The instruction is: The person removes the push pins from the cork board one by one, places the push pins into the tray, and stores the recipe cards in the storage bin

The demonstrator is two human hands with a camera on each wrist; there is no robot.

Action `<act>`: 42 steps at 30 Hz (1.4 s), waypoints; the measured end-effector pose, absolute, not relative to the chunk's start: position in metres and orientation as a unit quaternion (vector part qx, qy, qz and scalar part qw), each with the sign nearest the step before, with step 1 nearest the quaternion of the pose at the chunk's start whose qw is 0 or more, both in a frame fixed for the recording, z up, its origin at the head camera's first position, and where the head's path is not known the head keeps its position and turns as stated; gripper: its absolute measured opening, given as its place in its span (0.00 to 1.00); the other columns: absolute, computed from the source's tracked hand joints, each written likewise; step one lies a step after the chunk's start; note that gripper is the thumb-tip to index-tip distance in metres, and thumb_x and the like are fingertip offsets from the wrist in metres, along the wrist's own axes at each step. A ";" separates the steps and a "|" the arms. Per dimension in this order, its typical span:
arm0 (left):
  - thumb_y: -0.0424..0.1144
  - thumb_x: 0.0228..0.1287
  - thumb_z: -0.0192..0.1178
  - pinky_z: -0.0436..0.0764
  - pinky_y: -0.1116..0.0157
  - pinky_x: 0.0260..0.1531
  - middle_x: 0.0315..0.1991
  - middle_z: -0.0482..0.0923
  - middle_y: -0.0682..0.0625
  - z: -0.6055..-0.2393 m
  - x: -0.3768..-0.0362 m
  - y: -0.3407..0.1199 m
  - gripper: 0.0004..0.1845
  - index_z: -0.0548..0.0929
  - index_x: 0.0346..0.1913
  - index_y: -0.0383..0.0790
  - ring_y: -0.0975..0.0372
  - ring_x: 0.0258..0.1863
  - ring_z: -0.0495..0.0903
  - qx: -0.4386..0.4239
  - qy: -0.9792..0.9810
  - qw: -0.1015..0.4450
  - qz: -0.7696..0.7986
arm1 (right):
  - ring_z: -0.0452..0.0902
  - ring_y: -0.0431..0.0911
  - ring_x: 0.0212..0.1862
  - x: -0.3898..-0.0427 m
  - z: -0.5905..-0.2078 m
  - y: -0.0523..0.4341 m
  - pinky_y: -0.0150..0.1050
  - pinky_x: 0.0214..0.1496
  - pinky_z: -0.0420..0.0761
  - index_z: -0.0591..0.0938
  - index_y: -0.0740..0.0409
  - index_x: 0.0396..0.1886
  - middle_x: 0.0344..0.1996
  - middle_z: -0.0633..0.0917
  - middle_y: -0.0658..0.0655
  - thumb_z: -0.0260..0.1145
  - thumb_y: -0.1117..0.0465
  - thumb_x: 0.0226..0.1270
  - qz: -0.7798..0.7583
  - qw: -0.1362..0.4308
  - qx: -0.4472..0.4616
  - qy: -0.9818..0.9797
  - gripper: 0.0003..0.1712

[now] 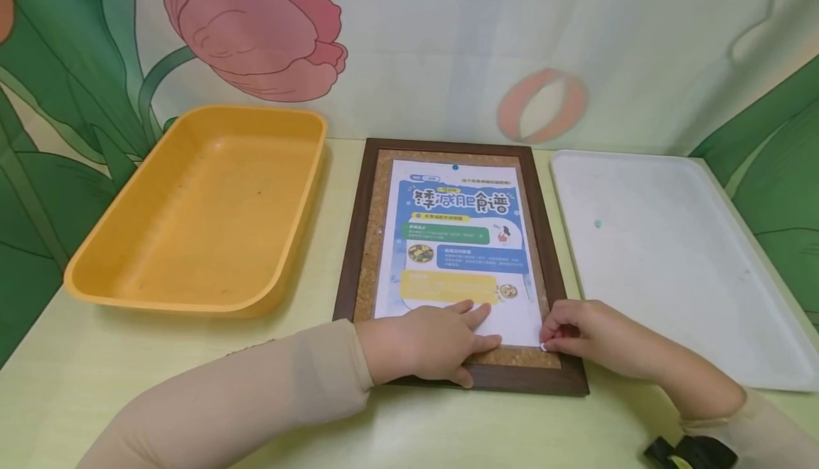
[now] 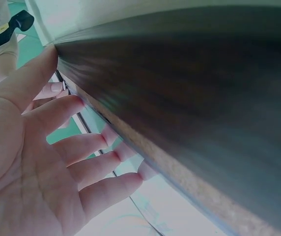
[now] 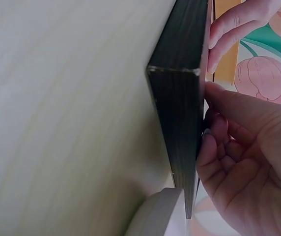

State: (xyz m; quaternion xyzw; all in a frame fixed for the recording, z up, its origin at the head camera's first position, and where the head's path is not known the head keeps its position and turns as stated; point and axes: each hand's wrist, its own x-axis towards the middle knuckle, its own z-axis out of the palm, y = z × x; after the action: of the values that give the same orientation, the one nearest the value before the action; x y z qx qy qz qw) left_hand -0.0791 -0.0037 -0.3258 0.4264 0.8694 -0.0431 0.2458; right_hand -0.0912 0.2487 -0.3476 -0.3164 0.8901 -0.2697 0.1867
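The sheet (image 1: 467, 252) lies on the corkboard (image 1: 552, 277) straight in front of the person, its long axis running away from them, with its near edge right under the hands. What matters here is its lower right corner: the right hand (image 1: 604, 330) is the nearer one, come in from the side over the dark frame, thumb and finger pinching a small white thing (image 1: 544, 347), likely a pin, right at that corner; how far in its point sits I cannot tell. The left hand (image 1: 435, 341) reaches across from the other side, fingers spread and resting on the lower part of the sheet, thumb out over the frame's near edge, fingertips well short of the pinched corner. At the far edge a teal pin (image 1: 455, 167) sits near the middle of the sheet's top. The board lies flat on a pale, yellowish desk (image 1: 397, 433), turned a little askew, between a deep yellow tub (image 1: 211, 241) on the left and a shallow white tray (image 1: 678, 256) just beside it on the right. In the tray lies a small green bit (image 1: 598, 224), too small to name. Behind the desk hangs a pale backdrop (image 1: 416, 85) printed with a big pink flower (image 1: 249, 28) and broad green leaves.
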 end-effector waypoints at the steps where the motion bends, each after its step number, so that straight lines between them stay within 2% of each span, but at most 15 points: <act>1: 0.59 0.61 0.56 0.69 0.61 0.57 0.74 0.45 0.50 -0.326 -0.079 -0.004 0.36 0.58 0.71 0.61 0.56 0.71 0.49 0.427 0.869 0.245 -0.044 | 0.70 0.33 0.30 -0.091 -0.347 0.248 0.31 0.32 0.75 0.82 0.48 0.28 0.27 0.76 0.39 0.67 0.62 0.59 -0.267 0.188 -0.316 0.891 0.04; 22: 0.58 0.60 0.56 0.68 0.62 0.58 0.73 0.45 0.50 -0.327 -0.079 -0.004 0.36 0.59 0.71 0.61 0.56 0.71 0.49 0.429 0.869 0.244 -0.042 | 0.69 0.33 0.30 -0.091 -0.345 0.247 0.31 0.32 0.74 0.80 0.47 0.28 0.26 0.74 0.39 0.65 0.64 0.62 -0.246 0.197 -0.331 0.890 0.06; 31: 0.60 0.61 0.55 0.69 0.63 0.57 0.74 0.44 0.50 -0.326 -0.078 -0.003 0.36 0.58 0.71 0.62 0.57 0.71 0.49 0.432 0.868 0.241 -0.052 | 0.68 0.33 0.31 -0.091 -0.345 0.248 0.31 0.33 0.73 0.79 0.47 0.29 0.27 0.74 0.39 0.64 0.61 0.63 -0.240 0.203 -0.331 0.890 0.05; 42: 0.59 0.60 0.55 0.68 0.62 0.58 0.74 0.45 0.50 -0.326 -0.079 -0.003 0.36 0.58 0.71 0.62 0.57 0.71 0.49 0.428 0.869 0.244 -0.049 | 0.71 0.34 0.31 -0.094 -0.345 0.249 0.31 0.33 0.75 0.82 0.49 0.28 0.28 0.76 0.39 0.68 0.62 0.59 -0.261 0.210 -0.323 0.885 0.03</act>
State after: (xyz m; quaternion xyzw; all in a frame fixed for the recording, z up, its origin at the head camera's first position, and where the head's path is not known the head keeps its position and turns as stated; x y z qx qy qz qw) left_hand -0.0793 -0.0034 -0.3261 0.4280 0.8689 -0.0494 0.2438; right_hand -0.0944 0.2489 -0.3450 -0.3233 0.8849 -0.2613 0.2099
